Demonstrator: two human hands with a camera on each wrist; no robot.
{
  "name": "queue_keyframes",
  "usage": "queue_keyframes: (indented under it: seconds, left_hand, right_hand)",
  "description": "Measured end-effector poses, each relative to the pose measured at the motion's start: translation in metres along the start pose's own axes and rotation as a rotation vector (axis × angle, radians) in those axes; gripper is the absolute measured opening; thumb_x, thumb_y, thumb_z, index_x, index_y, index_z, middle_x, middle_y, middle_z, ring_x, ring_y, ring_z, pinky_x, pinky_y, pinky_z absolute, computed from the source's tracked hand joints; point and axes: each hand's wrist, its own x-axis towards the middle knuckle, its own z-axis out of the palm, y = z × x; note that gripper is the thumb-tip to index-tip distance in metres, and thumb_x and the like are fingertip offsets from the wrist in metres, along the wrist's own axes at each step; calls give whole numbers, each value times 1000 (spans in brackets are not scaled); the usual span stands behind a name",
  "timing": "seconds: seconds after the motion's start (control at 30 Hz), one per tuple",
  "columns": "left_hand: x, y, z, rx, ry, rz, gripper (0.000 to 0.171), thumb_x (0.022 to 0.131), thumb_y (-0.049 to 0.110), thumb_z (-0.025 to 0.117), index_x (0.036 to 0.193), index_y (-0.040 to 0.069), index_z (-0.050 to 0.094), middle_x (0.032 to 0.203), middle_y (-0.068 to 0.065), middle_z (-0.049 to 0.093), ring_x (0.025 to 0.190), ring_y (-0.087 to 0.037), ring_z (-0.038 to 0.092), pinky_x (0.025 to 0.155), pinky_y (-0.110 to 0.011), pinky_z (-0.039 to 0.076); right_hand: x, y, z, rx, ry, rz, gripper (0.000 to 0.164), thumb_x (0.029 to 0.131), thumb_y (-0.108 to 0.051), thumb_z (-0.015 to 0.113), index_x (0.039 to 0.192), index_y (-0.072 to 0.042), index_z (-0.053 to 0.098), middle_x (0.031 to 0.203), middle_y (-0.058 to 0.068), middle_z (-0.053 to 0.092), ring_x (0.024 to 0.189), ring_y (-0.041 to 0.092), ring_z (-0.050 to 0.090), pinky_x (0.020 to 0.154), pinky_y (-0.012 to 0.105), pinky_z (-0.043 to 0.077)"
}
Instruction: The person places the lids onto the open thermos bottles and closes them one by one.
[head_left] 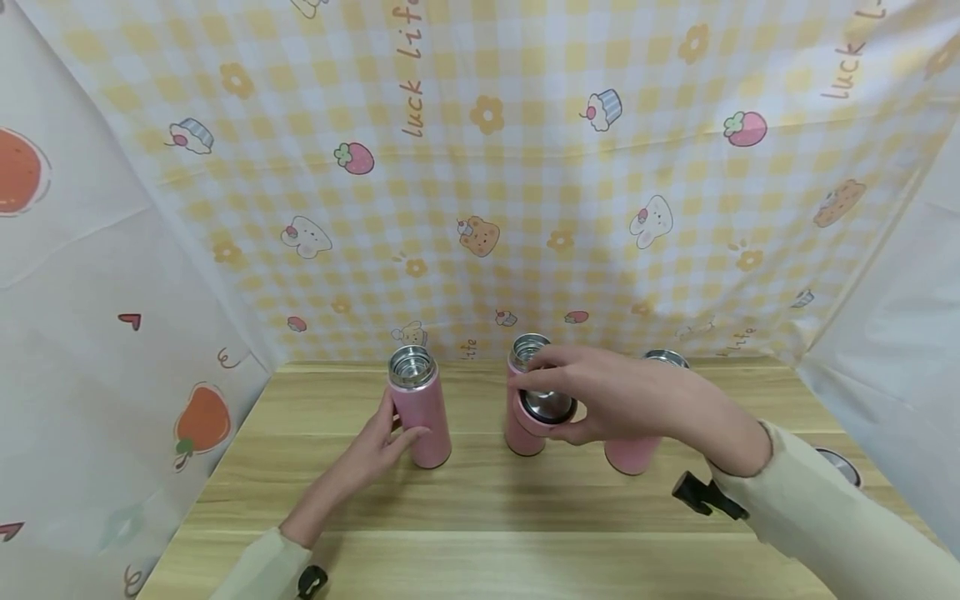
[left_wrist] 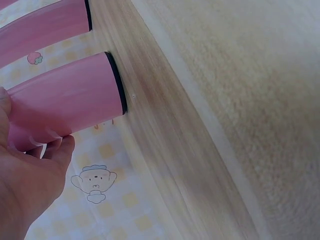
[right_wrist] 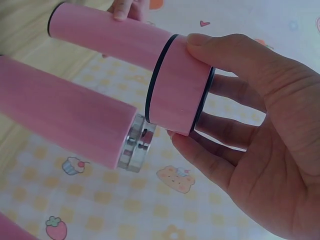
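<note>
Three pink thermos bottles with bare steel necks stand upright in a row. My left hand (head_left: 381, 446) grips the left bottle (head_left: 423, 423), thumb and fingers round its side, as the left wrist view also shows with the bottle (left_wrist: 70, 97) and hand (left_wrist: 37, 185). In my right hand (head_left: 637, 392) is a pink lid (head_left: 531, 423), pinched between thumb and fingers. That lid (right_wrist: 177, 85) is tilted, off to the side of the steel neck (right_wrist: 135, 145) of the middle bottle (head_left: 521, 440). The right bottle (head_left: 632, 456) stands partly hidden behind my right hand.
On the wooden table (head_left: 450, 567), a round silver-topped thing (head_left: 840, 465) lies at the right, partly covered by my sleeve. A yellow checked cloth (head_left: 525, 192) hangs behind the bottles, and white printed cloth (head_left: 90, 250) borders the left side.
</note>
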Motion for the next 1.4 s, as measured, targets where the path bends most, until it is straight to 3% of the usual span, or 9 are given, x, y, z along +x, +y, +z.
queue_keyframes:
  seconds: [0.43, 0.7, 0.87, 1.17, 1.4]
  left_hand:
    - [1, 1, -2, 13, -6, 15, 82, 101, 17, 64, 161, 15, 9, 156, -20, 32, 141, -39, 37, 107, -55, 37]
    - [0, -1, -1, 9, -5, 3, 85, 101, 20, 66, 162, 17, 7, 157, -18, 33, 141, -36, 37, 108, -54, 37]
    - [0, -1, -1, 7, -4, 17, 83, 101, 19, 65, 162, 16, 7, 157, -18, 32, 140, -38, 37, 107, -55, 37]
    - [-1, -1, -1, 12, -3, -4, 82, 101, 18, 65, 161, 15, 9, 156, -19, 33, 140, -38, 37, 107, -55, 37]
    - [0, -1, -1, 9, -4, -2, 82, 101, 18, 65, 161, 16, 9, 156, -18, 34, 141, -37, 37, 107, -55, 37]
  right_hand:
    - [24, -5, -17, -37, 8, -73, 41, 90, -26, 80, 128, -16, 67, 117, -1, 58, 97, 13, 56, 84, 28, 49]
    - [38, -6, -23, -22, -57, -6, 51, 86, -20, 82, 135, -16, 65, 118, 0, 58, 99, 13, 56, 79, 25, 49]
    - [46, -4, -23, 6, -63, 2, 57, 84, -13, 81, 138, -13, 63, 123, 3, 58, 107, 15, 56, 85, 26, 49]
    - [58, -5, -22, 8, 1, -38, 35, 93, -22, 75, 127, -15, 69, 109, 1, 61, 94, 13, 57, 79, 24, 49]
    - [68, -2, -22, 39, -12, -37, 39, 92, -20, 75, 130, -13, 68, 112, 0, 62, 97, 13, 58, 81, 23, 49]
